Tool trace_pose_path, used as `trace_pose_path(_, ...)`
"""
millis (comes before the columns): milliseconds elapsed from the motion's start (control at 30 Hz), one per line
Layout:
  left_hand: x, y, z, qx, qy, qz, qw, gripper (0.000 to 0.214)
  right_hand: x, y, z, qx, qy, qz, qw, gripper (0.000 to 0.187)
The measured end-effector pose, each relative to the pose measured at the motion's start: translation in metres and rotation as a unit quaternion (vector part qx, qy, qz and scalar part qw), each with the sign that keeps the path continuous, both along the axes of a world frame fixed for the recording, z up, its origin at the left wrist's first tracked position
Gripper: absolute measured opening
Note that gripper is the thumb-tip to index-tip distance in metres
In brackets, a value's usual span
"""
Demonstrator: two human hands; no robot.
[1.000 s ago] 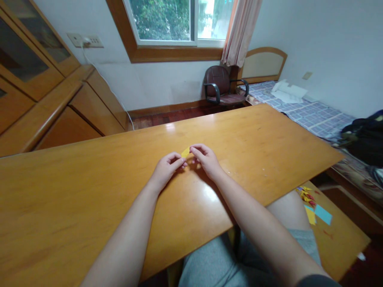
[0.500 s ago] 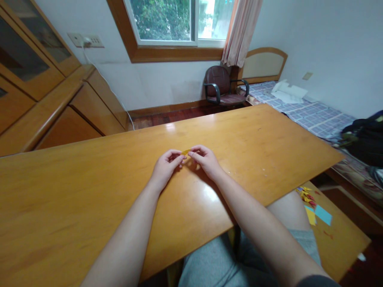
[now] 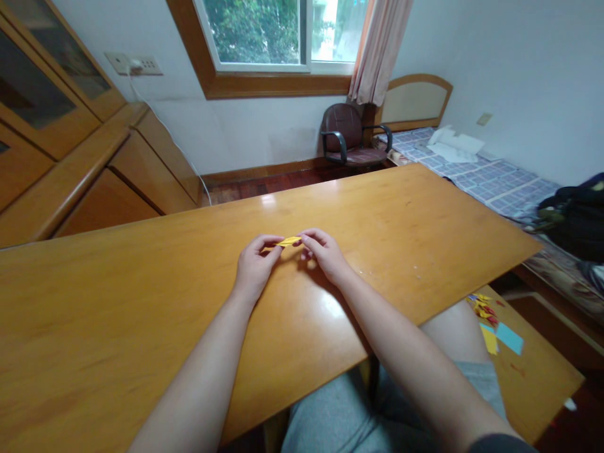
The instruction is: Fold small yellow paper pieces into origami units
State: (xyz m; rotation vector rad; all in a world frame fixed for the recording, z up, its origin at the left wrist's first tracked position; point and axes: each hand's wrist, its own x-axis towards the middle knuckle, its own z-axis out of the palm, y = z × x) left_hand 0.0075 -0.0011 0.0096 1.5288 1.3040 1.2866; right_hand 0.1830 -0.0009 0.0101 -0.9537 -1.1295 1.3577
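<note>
A small folded piece of yellow paper (image 3: 289,241), long and pointed like a diamond, is stretched between my two hands just over the wooden table (image 3: 141,302). My left hand (image 3: 257,261) pinches its left end between thumb and fingers. At the other end, the thumb and forefinger of my right hand (image 3: 325,255) are closed on the right tip, with the lower fingers curled beneath. The fingertips cover both ends of the paper.
On a lower bench (image 3: 542,377) to my right lie several yellow and red folded paper pieces (image 3: 484,309), a blue sheet (image 3: 509,338) and a yellow sheet (image 3: 489,340). A brown armchair (image 3: 346,135) stands beyond the table, beside a bed (image 3: 500,179).
My left hand has shifted slightly left, and more of the yellow paper shows between my fingers, its broad face now visible. My right hand has barely moved.
</note>
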Motion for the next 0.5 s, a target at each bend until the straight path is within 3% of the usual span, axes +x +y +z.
trace_pose_path(200,-0.0007,-0.003,0.0047,0.034,0.038,0.019,0.999,0.018,-0.0007,0.0006,-0.0011,-0.002,0.013,-0.006,1.0,0.034)
trace_pose_path(367,0.0005,-0.0048,0.0047,0.055,0.073,-0.012,0.996,0.016,-0.0017,0.0013,-0.0066,0.011,0.001,-0.006,1.0,0.03)
trace_pose_path(500,0.0033,-0.0037,0.0001,0.025,0.024,-0.017,0.999,0.027,-0.0011,0.0018,-0.0087,0.02,-0.009,-0.021,1.0,0.026)
